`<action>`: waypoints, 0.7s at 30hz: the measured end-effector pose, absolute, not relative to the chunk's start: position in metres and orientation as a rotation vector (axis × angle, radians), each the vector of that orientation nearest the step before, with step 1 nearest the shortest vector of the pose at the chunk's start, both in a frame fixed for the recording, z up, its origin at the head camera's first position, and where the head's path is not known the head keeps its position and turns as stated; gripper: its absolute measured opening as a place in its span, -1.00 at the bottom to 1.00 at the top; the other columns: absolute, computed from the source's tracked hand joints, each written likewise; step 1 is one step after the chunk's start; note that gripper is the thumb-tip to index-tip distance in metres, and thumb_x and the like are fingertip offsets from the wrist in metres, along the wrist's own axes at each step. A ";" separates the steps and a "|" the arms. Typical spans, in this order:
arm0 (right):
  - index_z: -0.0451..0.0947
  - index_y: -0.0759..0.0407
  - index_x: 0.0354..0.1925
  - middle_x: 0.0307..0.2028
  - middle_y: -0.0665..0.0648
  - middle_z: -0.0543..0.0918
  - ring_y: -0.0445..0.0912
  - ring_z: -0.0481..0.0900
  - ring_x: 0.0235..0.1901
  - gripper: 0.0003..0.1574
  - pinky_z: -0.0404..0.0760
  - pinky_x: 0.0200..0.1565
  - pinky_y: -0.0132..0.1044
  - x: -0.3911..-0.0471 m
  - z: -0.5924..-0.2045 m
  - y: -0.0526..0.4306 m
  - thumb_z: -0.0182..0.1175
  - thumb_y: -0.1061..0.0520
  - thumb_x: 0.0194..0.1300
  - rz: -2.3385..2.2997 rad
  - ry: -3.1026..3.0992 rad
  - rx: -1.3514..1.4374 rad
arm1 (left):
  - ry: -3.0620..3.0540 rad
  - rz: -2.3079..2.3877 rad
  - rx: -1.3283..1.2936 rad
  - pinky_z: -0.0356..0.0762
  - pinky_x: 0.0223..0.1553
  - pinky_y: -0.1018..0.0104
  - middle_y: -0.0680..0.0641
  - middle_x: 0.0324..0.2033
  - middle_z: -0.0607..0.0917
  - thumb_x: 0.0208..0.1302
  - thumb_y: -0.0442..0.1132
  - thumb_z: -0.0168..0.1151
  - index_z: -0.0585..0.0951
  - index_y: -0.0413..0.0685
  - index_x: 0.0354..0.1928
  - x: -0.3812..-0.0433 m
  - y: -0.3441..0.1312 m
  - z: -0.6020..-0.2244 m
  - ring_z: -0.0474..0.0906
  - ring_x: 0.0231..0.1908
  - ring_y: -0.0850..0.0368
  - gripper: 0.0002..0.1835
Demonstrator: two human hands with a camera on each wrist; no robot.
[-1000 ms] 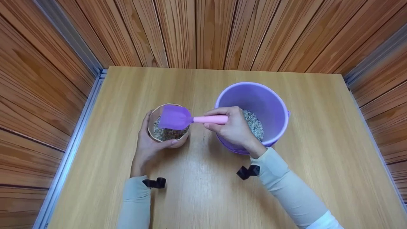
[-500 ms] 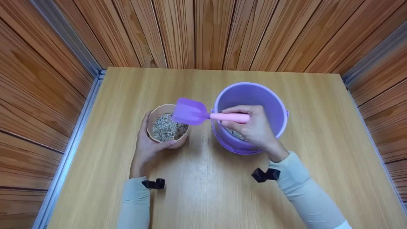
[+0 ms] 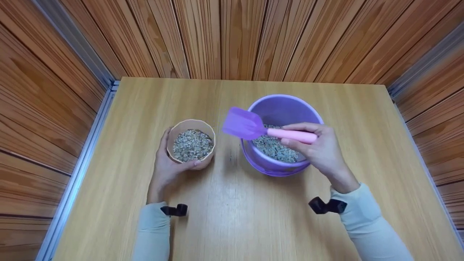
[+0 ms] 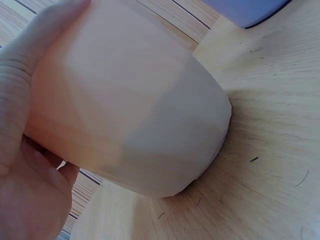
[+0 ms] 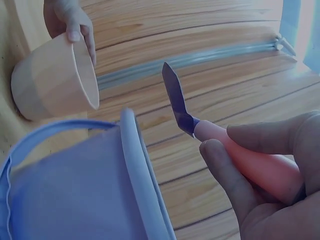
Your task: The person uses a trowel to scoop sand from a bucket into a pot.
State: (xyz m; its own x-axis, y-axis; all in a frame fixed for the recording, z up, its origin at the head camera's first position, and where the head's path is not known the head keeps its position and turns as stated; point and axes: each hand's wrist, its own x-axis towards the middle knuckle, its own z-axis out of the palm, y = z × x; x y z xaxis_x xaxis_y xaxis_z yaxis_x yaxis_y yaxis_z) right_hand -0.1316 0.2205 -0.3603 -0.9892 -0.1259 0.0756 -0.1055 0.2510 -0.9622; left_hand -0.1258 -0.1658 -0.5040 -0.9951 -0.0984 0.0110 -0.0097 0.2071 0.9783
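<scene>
My left hand (image 3: 169,170) grips a peach-coloured flower pot (image 3: 206,164) on the table, thumb along the near side and fingers round the left. Grey gravel (image 3: 192,145) fills its lower part. In the left wrist view the pot (image 4: 135,100) stands on the wood. My right hand (image 3: 322,148) holds a toy shovel (image 3: 243,124) by its pink handle, pinched between thumb and fingers. Its purple blade carries no gravel and hangs over the left rim of a purple bucket (image 3: 286,98), which has more gravel (image 3: 279,148) inside. The right wrist view shows the shovel (image 5: 250,160) above the bucket's rim.
The bucket's handle (image 5: 70,125) hangs down on its near side. A few dark specks lie on the wooden table (image 3: 224,224) between pot and bucket. Plank walls (image 3: 239,40) enclose the back and sides, with a metal rail (image 3: 85,159) along the left edge.
The right hand has drawn the shovel rightward from over the pot to over the bucket. More gravel now shows in the pot, covering its dark contents. The left hand stays on the pot.
</scene>
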 end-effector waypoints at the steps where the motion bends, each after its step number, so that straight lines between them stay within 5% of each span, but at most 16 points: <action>1: 0.77 0.25 -0.08 -0.16 0.14 0.78 -0.06 0.73 -0.27 -0.62 0.75 -0.23 -0.30 -0.131 -0.360 0.224 0.56 0.25 0.09 -1.893 2.481 -0.210 | -2.390 -1.932 0.110 0.05 0.50 0.05 0.02 0.52 0.18 -0.30 -0.13 0.79 0.06 0.08 0.61 -0.126 -0.166 -0.504 0.07 0.49 0.07 0.41; 9: 0.74 0.30 -0.02 -0.18 0.13 0.78 -0.08 0.71 -0.26 -0.56 0.72 -0.28 -0.36 -0.125 -0.358 0.249 0.55 0.22 0.11 -1.880 2.529 -0.105 | -2.423 -1.959 0.169 0.04 0.51 -0.01 0.09 0.53 0.15 -0.25 -0.16 0.77 0.04 0.23 0.61 -0.126 -0.166 -0.503 0.04 0.50 0.09 0.38; 21: 0.69 0.44 0.00 -0.22 0.17 0.80 -0.10 0.76 -0.24 -0.50 0.73 -0.18 -0.35 -0.123 -0.360 0.278 0.55 0.32 0.06 -2.021 2.429 -0.029 | -2.457 -1.984 0.170 0.01 0.51 -0.09 -0.10 0.55 0.10 -0.18 -0.25 0.74 -0.02 -0.01 0.62 -0.117 -0.158 -0.468 0.01 0.51 -0.05 0.38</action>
